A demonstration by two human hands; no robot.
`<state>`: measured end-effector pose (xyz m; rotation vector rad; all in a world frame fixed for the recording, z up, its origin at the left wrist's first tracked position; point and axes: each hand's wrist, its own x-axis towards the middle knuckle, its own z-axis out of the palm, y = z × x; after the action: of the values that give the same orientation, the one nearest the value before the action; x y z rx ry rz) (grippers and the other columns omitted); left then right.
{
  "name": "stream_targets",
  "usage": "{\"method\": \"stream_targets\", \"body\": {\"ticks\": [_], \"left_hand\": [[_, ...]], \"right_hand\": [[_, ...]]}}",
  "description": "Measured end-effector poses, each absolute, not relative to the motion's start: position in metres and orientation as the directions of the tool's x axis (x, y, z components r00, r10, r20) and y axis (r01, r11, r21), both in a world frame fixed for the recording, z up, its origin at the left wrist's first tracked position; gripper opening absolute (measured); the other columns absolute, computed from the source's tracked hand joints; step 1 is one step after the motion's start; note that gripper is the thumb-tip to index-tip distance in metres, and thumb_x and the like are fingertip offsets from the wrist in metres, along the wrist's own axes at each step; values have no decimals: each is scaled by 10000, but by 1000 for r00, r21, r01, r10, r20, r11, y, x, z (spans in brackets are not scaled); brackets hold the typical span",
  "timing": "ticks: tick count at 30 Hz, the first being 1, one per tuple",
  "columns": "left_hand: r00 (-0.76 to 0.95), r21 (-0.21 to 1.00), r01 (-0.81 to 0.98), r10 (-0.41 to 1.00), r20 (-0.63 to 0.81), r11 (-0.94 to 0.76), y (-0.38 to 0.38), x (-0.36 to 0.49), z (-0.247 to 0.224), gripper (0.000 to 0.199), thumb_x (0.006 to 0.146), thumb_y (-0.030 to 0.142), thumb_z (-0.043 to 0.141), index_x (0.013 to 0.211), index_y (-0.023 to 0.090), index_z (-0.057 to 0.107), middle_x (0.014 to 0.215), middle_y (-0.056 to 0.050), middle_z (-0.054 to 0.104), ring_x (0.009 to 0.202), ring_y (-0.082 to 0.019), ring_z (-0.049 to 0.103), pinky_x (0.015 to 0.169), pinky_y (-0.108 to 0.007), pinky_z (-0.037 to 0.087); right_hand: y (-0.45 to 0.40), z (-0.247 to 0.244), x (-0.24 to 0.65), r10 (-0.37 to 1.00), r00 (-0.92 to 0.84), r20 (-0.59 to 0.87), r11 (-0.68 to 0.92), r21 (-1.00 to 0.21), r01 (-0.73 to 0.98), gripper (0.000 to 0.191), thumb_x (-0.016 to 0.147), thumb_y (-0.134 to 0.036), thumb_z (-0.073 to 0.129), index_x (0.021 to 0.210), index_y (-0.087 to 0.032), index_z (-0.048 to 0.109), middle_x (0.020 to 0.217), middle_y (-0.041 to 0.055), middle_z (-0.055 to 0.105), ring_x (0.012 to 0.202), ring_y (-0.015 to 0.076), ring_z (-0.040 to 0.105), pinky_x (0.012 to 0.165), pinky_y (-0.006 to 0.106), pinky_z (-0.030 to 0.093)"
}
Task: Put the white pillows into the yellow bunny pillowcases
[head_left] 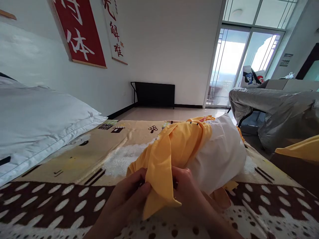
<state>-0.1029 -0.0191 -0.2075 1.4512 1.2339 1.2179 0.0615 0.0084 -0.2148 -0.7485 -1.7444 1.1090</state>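
A bunched yellow cloth cover (184, 141) lies on the bed in front of me, gathered against a puffy white cushion-like bundle (221, 151). My left hand (128, 196) pinches the cover's hanging flap from the left, with thumb and forefinger at its edge. On the flap's other side, my right hand (185, 187) is closed on the same cover, its fingertips partly hidden behind the fabric. The flap droops to a point between both hands. Where the cover ends under the white bundle cannot be made out.
A patterned blanket (94, 156) covers the bed. White pillows (42, 119) lie at the left. A folded black panel (156, 95) leans against the far wall. To the right are a plastic-wrapped table (274, 99) and another yellow cloth piece (301, 149) near the bed's edge.
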Motion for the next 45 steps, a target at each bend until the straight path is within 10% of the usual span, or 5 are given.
{"method": "stream_targets", "body": {"ticks": [17,29,37,45], "left_hand": [[80,907,318,961,263,-275,-17,-109,-204,299,802,465,570,700,194,641,524,14,523,477,-106,451,469,-197,368],[114,462,641,672,732,-612,-21,-112,-212,60,821,204,539,764,212,524,683,37,536,606,-99,506,572,-180,420],[159,376,721,666,729,-583,-27,-104,-207,129,876,299,514,779,223,553,686,38,542,604,-101,501,611,-188,424],[109,688,563,866,488,-458,-27,-110,-201,282,807,383,557,607,203,472,581,45,419,548,-97,438,534,-177,404]], "right_hand": [[11,-219,61,869,-391,304,285,-953,-106,76,693,-204,633,685,-143,589,536,-66,396,520,56,299,468,184,251],[11,-216,59,872,-310,379,398,-917,-4,145,728,-239,645,651,-166,545,505,-81,406,477,46,323,452,170,263],[8,-219,59,802,-339,491,538,-841,54,70,730,-142,546,671,-171,524,530,-86,384,495,44,294,461,154,260],[5,-222,58,746,-430,508,619,-768,165,103,725,-140,533,633,-171,497,523,-83,367,490,45,289,471,158,272]]}}
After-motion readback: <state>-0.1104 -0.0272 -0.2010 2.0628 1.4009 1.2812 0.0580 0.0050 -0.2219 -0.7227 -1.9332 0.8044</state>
